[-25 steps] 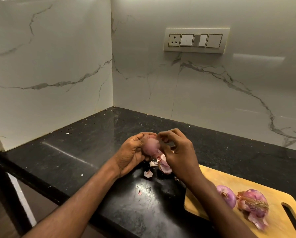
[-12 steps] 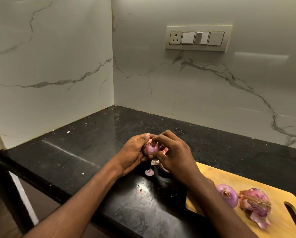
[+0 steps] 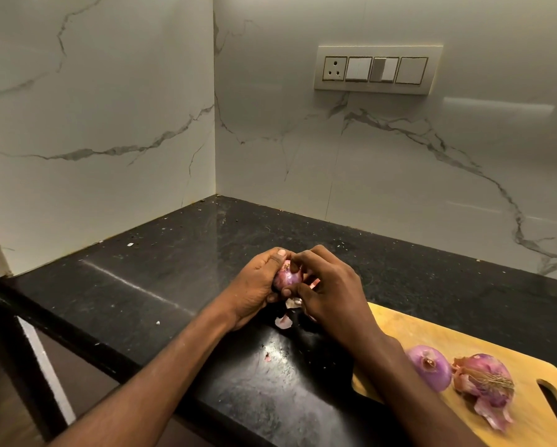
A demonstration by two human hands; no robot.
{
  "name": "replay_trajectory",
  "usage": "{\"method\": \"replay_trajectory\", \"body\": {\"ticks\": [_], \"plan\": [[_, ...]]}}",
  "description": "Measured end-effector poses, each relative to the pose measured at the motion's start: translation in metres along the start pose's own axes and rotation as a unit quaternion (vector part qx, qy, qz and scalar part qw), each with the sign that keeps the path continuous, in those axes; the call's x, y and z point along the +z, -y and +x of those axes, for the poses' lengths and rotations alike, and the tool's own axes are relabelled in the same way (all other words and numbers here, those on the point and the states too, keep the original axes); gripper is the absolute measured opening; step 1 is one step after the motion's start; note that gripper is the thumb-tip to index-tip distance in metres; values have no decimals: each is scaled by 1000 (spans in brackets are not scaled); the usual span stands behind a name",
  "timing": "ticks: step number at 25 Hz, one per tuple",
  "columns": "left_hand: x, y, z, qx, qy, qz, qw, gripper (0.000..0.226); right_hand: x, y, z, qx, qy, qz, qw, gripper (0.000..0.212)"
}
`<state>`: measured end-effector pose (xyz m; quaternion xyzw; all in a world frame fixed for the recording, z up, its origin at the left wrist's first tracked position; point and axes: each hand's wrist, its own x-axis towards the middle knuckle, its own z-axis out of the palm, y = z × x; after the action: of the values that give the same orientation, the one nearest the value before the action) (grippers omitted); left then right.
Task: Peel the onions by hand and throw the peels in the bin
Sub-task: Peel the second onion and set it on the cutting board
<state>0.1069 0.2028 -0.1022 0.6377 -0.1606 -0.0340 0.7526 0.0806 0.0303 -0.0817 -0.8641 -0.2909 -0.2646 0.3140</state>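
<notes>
A small purple onion (image 3: 288, 278) is held above the black counter, between both hands. My left hand (image 3: 256, 287) grips it from the left with curled fingers and the thumb on top. From the right, my right hand (image 3: 330, 290) pinches the onion's skin with thumb and fingertips. Loose pale peels (image 3: 285, 321) lie on the counter just below the hands, partly hidden by them. Two more onions sit on the wooden cutting board (image 3: 432, 330) at the right: a smooth one (image 3: 430, 371) and one with torn skin hanging off (image 3: 483, 385). No bin is in view.
The black stone counter (image 3: 173, 269) runs into a corner between two white marble walls. A switch panel (image 3: 375, 70) is on the back wall. Small peel scraps (image 3: 267, 358) dot the counter near its front edge.
The onion has been turned in my hands and shows darker purple skin. My right hand's fingers have shifted over its top. The view has tilted slightly down.
</notes>
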Motion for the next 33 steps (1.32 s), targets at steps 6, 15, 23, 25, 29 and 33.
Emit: {"method": "replay_trajectory", "body": {"ticks": [6, 15, 23, 25, 29, 33], "plan": [[3, -2, -1, 2, -8, 12, 1000, 37, 0, 1, -2, 6, -7, 7, 1000, 38], [4, -1, -2, -3, -16, 16, 1000, 36, 1, 0, -1, 15, -7, 2, 1000, 31], [7, -4, -4, -5, -27, 28, 999, 37, 6, 2, 1, 6, -23, -10, 1000, 20], [5, -5, -4, -10, -30, 13, 999, 39, 9, 6, 0, -5, -16, -10, 1000, 16], [7, -7, -4, -27, -42, -20, 999, 39, 11, 6, -3, 0, -37, 11, 999, 18], [5, -7, -4, -30, -46, -18, 998, 36, 1, -2, -3, 5, -32, 56, 998, 39]]}}
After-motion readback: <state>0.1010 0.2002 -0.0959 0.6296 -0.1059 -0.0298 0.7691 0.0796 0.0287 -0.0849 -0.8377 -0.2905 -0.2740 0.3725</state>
